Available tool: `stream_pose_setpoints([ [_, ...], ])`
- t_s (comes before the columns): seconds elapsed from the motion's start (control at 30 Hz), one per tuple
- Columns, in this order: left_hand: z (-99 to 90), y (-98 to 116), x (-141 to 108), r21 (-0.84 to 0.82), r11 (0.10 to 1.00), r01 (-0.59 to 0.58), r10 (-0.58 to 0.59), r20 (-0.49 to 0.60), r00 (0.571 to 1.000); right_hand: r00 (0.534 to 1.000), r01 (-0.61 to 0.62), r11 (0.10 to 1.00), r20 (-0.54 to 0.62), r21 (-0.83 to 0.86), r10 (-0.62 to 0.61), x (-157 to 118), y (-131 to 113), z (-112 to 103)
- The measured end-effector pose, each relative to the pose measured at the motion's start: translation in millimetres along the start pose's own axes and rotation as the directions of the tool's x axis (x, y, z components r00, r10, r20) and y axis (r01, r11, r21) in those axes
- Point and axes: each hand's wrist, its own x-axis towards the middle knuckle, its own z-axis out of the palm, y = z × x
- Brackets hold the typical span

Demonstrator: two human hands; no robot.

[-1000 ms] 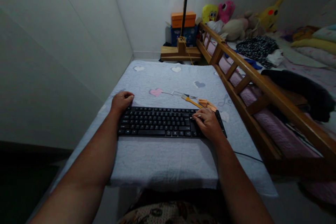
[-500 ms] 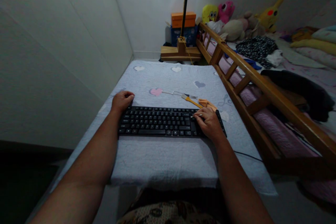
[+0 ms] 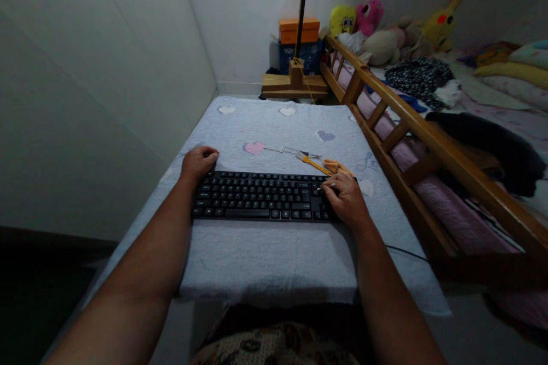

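Note:
A black keyboard (image 3: 257,197) lies flat on the cloth-covered table. My left hand (image 3: 199,163), fingers curled, grips its upper left corner; the fingertips are partly hidden. Over the number pad, my right hand (image 3: 346,197) pinches a thin pale cotton swab (image 3: 326,186), its tip down by the keys at the right side. Just beyond the keyboard lie a flat brush (image 3: 314,164) with a yellow handle, a wire tool (image 3: 291,151) with a dark handle, and a folded orange cloth (image 3: 337,167), close to my right hand.
Pale blue cloth (image 3: 265,256) with heart patterns covers the table. The keyboard's cable (image 3: 406,252) runs off to the right. A wooden bed rail (image 3: 406,120) borders the right side, a pale wall panel (image 3: 107,85) the left. Behind stands a wooden stand (image 3: 295,85) with a pole.
My right hand has shifted slightly to the right over the number pad, the cotton swab with it. My left hand stays at the keyboard's corner.

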Motion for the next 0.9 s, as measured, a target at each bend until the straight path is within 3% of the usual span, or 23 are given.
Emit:
stream_pose_setpoints([
  [0.9,-2.9,6,-3,-0.019,1.000,0.002,-0.002,-0.023,1.000,0.997,-0.002,0.997,0.074,0.082,-0.004,1,-10,-19],
])
